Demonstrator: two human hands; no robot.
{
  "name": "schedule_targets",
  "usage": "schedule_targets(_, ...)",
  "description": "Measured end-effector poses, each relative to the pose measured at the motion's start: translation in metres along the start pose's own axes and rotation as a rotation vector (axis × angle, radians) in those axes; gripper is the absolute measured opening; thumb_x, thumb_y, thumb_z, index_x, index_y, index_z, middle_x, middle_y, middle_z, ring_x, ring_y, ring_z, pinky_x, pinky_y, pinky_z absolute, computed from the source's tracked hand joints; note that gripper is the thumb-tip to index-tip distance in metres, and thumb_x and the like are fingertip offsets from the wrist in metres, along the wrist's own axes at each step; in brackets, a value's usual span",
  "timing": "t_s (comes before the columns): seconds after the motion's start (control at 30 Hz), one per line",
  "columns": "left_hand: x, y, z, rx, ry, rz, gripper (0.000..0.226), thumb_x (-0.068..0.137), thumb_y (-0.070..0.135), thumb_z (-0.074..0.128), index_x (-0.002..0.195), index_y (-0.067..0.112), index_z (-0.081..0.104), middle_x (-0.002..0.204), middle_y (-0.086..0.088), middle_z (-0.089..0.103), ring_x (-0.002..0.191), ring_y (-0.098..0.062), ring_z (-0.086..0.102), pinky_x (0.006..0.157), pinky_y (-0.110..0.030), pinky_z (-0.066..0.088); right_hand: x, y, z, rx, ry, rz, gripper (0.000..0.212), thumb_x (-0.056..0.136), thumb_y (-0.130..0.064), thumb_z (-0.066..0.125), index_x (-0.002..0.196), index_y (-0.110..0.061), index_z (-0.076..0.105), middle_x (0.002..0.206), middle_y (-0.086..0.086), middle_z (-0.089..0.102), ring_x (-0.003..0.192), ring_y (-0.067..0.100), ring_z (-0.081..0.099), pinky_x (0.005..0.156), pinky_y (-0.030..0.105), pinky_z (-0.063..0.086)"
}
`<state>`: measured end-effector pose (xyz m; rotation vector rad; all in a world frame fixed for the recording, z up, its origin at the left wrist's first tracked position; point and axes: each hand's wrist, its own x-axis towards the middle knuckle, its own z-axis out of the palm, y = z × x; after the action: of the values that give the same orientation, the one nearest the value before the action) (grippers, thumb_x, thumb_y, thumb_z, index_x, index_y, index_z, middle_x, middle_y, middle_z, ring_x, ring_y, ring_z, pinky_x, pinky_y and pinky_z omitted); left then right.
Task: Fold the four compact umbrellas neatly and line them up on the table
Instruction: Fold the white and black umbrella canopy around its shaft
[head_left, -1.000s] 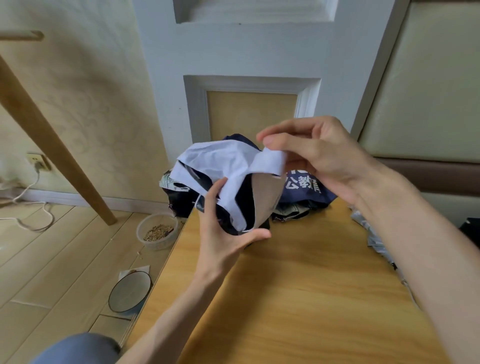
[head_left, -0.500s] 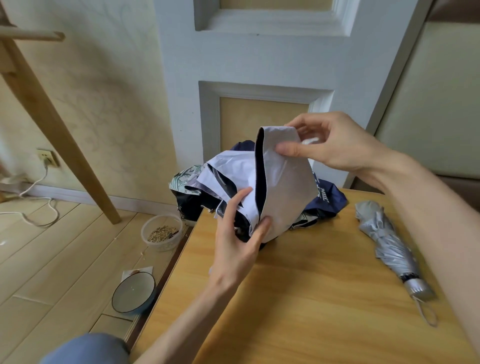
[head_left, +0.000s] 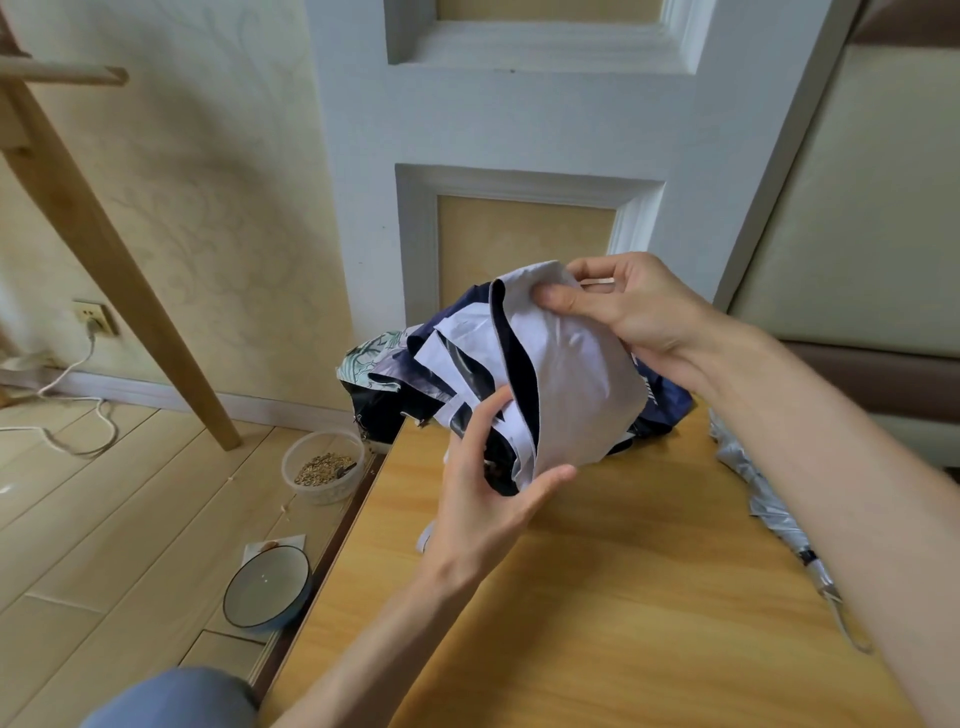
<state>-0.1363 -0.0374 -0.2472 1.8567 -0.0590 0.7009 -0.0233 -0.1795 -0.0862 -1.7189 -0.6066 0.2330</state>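
1. White-and-navy fabric compact umbrella (head_left: 576, 384) is held in the air over the far-left corner of the light wooden table (head_left: 597, 623). Its canopy is loose, not yet wrapped.
2. L hand (head_left: 478, 499) curls round the bunched lower end, thumb underneath, fingers up against the pleats. R hand (head_left: 644, 312) pinches the top edge of one white panel, thumb on its outer face.
3. Step in hand, as I judge it: laying panels flat one by one round the shaft. To do it well, pull each panel taut from its tip, fold all the same way, and keep the L grip firm so done pleats don't spring out. Then twist & strap.
4. Silver folded umbrella (head_left: 769, 509) lies along the table's right edge, partly behind the R forearm. Looks done.
5. Navy umbrella w/ white lettering (head_left: 660, 400) and floral-print umbrella (head_left: 374, 353) sit heaped at the far-left corner behind the held one, both crumpled. So approx 1 of 4 is finished and no row is formed yet.
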Motion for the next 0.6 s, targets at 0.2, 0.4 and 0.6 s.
schedule_targets(0.2, -0.002, 0.000, 0.003, -0.025, -0.009, 0.034, 0.060, 0.091, 0.038, 0.080, 0.133, 0.063, 0.046, 0.128, 0.039, 0.055, 0.129, -0.003, 0.053, 0.103, -0.019, 0.045, 0.016, 0.000, 0.004, -0.047, 0.089, 0.054, 0.038, 0.070, -0.027, 0.095, 0.105, -0.016, 0.083, 0.100, 0.003, 0.082, 0.101, 0.018, 0.078, 0.090, 0.028, 0.062)
schedule_targets(0.4, -0.004, 0.000, 0.007, 0.039, -0.033, 0.079, 0.070, 0.096, 0.023, 0.076, 0.143, 0.054, 0.036, 0.113, 0.046, 0.053, 0.111, 0.019, 0.051, 0.093, -0.004, 0.041, 0.019, 0.001, 0.009, -0.229, 0.187, -0.162, 0.018, 0.080, -0.023, 0.092, 0.092, -0.013, 0.083, 0.084, 0.001, 0.080, 0.077, 0.006, 0.072, 0.076, 0.021, 0.059)
schedule_targets(0.6, -0.006, 0.005, 0.005, 0.230, -0.107, 0.243, 0.098, 0.103, 0.018, 0.065, 0.164, 0.050, -0.004, 0.120, 0.012, 0.059, 0.097, -0.002, 0.050, 0.079, -0.015, 0.041, 0.030, 0.014, 0.024, -0.502, 0.195, -0.246, 0.013, 0.080, -0.029, 0.092, 0.079, -0.023, 0.081, 0.074, -0.001, 0.076, 0.074, 0.024, 0.072, 0.072, 0.041, 0.060)
